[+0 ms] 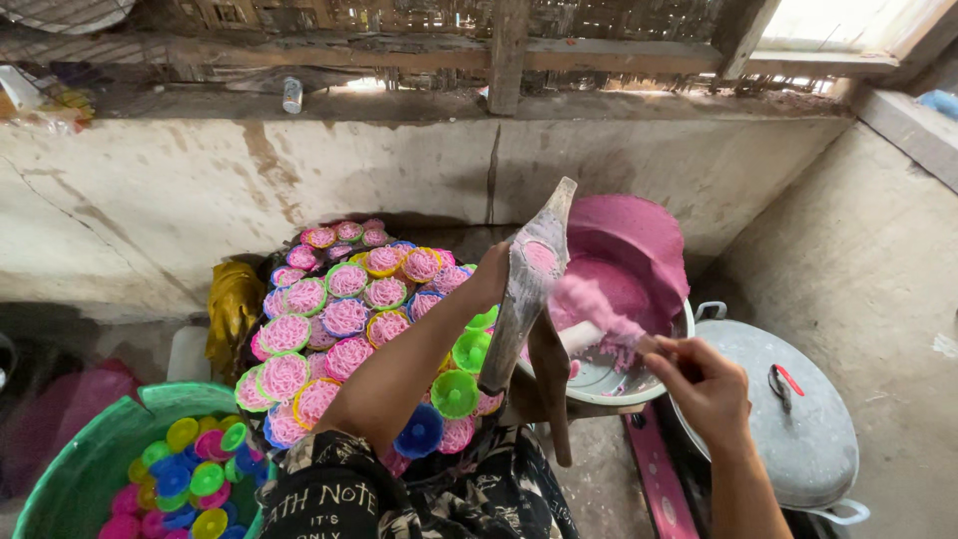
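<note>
Left hand: the left hand (491, 274) is closed around the upper part of a worn wooden press (526, 289), which stands tilted at centre frame.
Right hand: at 4 o'clock, the right hand (704, 384) grips a small tool (609, 324) coated in pink dough.
Dough: the pink dough (624, 265) is heaped in a metal basin (609, 379) just right of the press.
Moulds: small coloured cups filled with pink noodle nests (344, 314) are piled at 10 o'clock.
Tub: a green tub (90, 459) of empty cups sits at 8 o'clock.
Lid: a grey pot lid (798, 419) lies at 4 o'clock.
</note>
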Demonstrator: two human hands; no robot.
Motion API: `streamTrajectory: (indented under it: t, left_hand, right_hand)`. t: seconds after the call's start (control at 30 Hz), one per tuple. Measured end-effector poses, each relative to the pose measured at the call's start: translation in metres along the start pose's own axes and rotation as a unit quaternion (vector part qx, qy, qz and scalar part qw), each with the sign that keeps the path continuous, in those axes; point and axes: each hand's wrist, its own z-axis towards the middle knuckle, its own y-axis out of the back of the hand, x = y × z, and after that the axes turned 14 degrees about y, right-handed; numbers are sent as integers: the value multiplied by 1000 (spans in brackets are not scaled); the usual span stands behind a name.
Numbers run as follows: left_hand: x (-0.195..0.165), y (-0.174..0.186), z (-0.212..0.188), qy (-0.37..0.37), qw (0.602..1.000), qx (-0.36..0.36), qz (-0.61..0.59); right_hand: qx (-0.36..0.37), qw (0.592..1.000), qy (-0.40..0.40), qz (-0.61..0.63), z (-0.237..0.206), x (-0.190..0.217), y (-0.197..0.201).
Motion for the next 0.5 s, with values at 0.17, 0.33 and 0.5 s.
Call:
streamTrajectory:
  t: [0.17,0.33,0.5]
  left_hand:
    - [32,-13,13,-48,991,121,5]
    - [48,-23,33,0,962,251,-110]
    - [14,-6,3,-64,971,170,-154]
  right_hand:
    - [-69,996,-40,-39,15,-38,-8]
    - [8,978,-28,207,6,-78,-23]
    - [-52,964,-24,260,3,-100,-11]
